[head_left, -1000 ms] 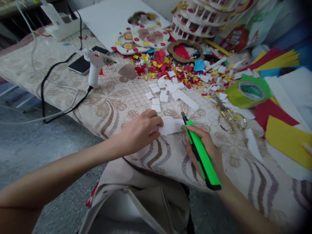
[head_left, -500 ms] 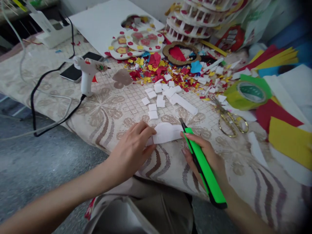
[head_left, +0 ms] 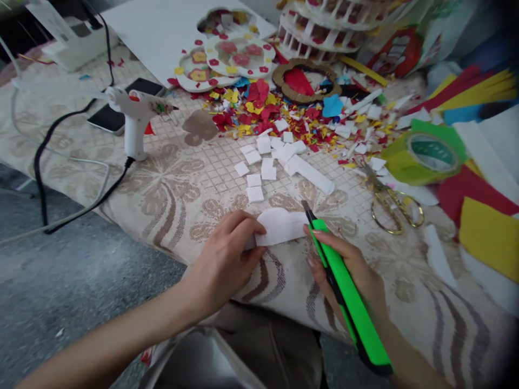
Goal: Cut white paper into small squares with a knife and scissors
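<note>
My left hand (head_left: 227, 256) presses its fingertips on the left end of a white foam piece (head_left: 281, 226) that lies on the patterned tablecloth (head_left: 178, 178). My right hand (head_left: 351, 265) grips a bright green utility knife (head_left: 348, 300), its black blade tip resting at the right edge of that foam piece. Several small white foam squares (head_left: 263, 162) and a longer white strip (head_left: 312, 174) lie just beyond the piece.
A white glue gun (head_left: 135, 116) with a black cord stands at the left beside a phone (head_left: 117, 111). Gold scissors (head_left: 391, 200) and a green tape roll (head_left: 427, 154) lie to the right. Red and yellow paper scraps, flower cutouts (head_left: 227, 59) and coloured sheets (head_left: 486, 237) fill the back and right.
The view has drifted slightly. My left hand slid a little left along the foam piece, baring more of it; the knife tip stays at its right edge.
</note>
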A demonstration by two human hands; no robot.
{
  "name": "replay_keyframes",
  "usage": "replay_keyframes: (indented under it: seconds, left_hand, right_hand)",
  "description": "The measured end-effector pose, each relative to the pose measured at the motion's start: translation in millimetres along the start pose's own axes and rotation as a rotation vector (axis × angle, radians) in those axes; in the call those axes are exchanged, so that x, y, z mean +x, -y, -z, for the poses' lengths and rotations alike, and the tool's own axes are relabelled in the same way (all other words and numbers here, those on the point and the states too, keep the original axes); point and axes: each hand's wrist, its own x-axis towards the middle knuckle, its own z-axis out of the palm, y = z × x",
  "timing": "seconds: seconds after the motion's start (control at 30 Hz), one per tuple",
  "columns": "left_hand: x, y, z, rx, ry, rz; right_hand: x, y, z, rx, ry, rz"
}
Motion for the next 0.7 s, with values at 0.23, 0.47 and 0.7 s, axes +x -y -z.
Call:
replay_keyframes:
  seconds: [0.23,0.47,0.7]
  left_hand:
    - [0.6,-0.5,2.4,-0.024,0.004,0.021]
    - [0.4,3.2,-3.3,0.001,-0.069,-0.027]
    - [2.6,3.0,-2.1,-0.002,-0.079,-0.06]
  right_hand:
    - [0.5,0.2,0.0,0.0,-0.005,0.002]
    - [0.4,11.6,3.4,-0.067,0.02,-0.102]
    - [-0.6,8.3,1.7,-0.031,-0.015,-0.111]
